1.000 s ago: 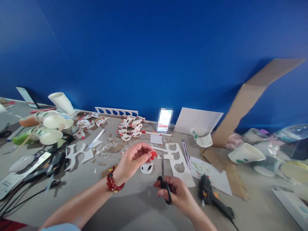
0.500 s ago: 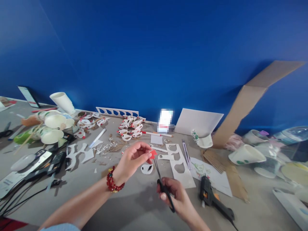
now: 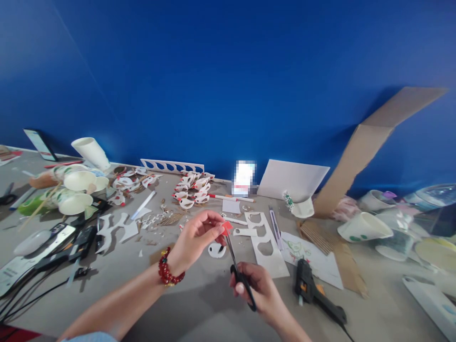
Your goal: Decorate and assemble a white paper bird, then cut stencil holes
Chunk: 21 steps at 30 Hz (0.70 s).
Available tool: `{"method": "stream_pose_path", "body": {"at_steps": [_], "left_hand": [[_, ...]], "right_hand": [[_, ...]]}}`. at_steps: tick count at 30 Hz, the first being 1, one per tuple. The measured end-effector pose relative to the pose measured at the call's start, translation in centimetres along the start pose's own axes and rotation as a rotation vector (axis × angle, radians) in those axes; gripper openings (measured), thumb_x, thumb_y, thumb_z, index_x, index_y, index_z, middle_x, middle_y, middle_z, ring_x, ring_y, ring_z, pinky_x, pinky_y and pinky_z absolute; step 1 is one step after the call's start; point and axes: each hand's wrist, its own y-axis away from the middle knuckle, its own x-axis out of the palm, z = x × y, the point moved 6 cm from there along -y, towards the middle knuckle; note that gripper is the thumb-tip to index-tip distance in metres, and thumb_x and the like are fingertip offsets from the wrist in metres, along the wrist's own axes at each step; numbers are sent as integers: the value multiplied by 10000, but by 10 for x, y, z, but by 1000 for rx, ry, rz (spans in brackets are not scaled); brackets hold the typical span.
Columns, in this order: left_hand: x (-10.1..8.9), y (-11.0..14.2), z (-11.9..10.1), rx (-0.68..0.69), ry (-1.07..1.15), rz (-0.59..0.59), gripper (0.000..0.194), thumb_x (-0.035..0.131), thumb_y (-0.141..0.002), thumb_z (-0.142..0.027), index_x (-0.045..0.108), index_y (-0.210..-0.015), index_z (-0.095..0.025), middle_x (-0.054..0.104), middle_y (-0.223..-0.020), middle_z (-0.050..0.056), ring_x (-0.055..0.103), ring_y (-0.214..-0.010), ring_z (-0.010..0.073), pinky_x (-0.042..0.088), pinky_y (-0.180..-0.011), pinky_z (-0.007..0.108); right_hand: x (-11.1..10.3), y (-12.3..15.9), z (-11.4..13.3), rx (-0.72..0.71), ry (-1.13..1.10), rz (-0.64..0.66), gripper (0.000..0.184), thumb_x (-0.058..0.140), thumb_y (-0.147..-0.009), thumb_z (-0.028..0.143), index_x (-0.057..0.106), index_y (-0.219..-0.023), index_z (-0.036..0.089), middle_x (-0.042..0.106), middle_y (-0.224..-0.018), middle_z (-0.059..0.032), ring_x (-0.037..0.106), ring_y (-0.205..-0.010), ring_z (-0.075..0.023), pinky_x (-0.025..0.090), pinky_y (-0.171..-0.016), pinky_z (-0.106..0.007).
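Between thumb and fingers, my left hand [image 3: 203,235] pinches a small piece of red paper [image 3: 227,227]. My right hand [image 3: 254,287] is closed around the black handles of a pair of scissors [image 3: 233,261], whose blades point up and meet the lower edge of the red paper. On the table just below the paper lies a white bird-shaped cutout [image 3: 215,250] with a black mark, partly behind my left fingers. A white sheet with cut-out holes [image 3: 271,261] lies right of the scissors.
A black hot glue gun [image 3: 313,292] lies to the right. Several white bird cutouts with red beaks [image 3: 192,190] are clustered at the back. Paper cups [image 3: 364,228], a cutter knife [image 3: 275,228], scraps [image 3: 156,219] and cables [image 3: 32,285] lie around. A blue wall [image 3: 228,85] stands behind.
The scissors have shifted slightly up and left, so their blades now reach the red paper's lower edge. My left hand stays nearly still, holding the paper.
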Motion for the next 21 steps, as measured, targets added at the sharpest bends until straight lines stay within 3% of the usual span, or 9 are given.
{"method": "stream_pose_path", "body": {"at_steps": [21], "left_hand": [[4,1,0,51,18,-32,155,610,-866,-264,552,-962,-156,681,-835,39,697,-693,158,553,-686,287]], "right_hand": [[-1,-3,3,7,63,-38,568,547,-756,709,572,-650,151,547,-554,-20,461,-514,-119,324,-485,-225]]}}
